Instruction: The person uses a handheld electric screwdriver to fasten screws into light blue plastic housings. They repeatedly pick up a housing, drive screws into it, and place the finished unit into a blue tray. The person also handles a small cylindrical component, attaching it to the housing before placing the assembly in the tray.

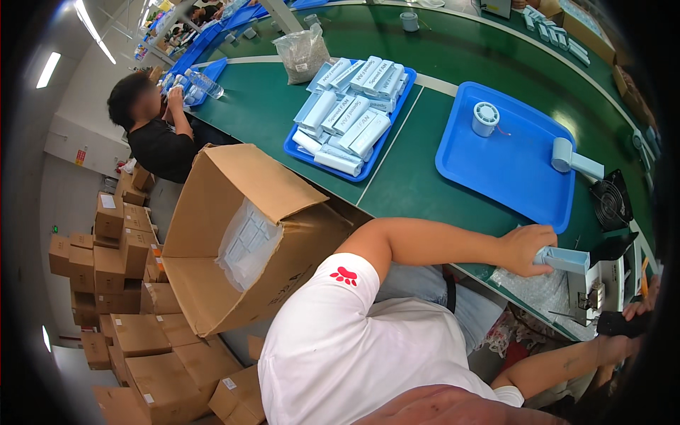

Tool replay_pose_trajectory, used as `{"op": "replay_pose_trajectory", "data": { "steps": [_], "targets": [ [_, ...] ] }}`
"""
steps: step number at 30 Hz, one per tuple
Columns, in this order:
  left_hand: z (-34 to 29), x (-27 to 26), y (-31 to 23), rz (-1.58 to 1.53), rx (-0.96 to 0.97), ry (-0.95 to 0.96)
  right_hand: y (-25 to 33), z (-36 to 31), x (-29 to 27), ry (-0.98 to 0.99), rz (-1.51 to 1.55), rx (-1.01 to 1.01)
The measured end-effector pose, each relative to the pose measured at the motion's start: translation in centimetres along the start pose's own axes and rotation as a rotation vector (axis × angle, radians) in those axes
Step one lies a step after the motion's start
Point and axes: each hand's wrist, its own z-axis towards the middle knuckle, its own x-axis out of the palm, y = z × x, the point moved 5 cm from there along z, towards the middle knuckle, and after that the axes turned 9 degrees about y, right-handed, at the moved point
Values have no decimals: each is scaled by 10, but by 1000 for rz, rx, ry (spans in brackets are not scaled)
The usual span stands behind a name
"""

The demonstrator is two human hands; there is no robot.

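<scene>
My left hand (528, 249) is closed around a light blue fan handle (567, 260), held over the table's near right edge. Its squared end points right, toward a small metal fixture (591, 294). At the right rim, my right hand (641, 304) is partly lost in the dark border, its fingers closed by a black-handled tool (623, 323) with what looks like a thin shaft. Beyond my left hand lies a blue tray (510, 173). In it stand a round white-and-blue fan head (486, 119) with a thin red wire and a light blue handheld fan (575, 159).
Another blue tray (365, 170) is piled with light blue boxes (347, 113). Beside it stands a bag of granules (301, 55). A large open carton (244, 184) is at my left, with stacked cartons (142, 340) behind. A black round fan (610, 200) sits at right. A person (159, 134) works farther left.
</scene>
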Motion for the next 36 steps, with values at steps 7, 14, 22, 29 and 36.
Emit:
{"op": "replay_pose_trajectory", "data": {
  "steps": [7, 14, 22, 29, 36],
  "targets": [
    [-3, -1, 3, -14, -21, 6, -5, -3, 20, 96, -6, 1],
    [-6, -1, 4, -2, -214, 23, 6, -5, 37, -111, 34, 10],
    [8, -6, -9, -7, -111, 125, 56, 41, 52, -52, -302, -436],
    [7, -7, -6, -34, -107, 124, 52, 56, 78, -79, -339, -547],
    [7, -7, -5, -40, -106, 129, 49, 42, 73, -107, -311, -470]
  ]
}}
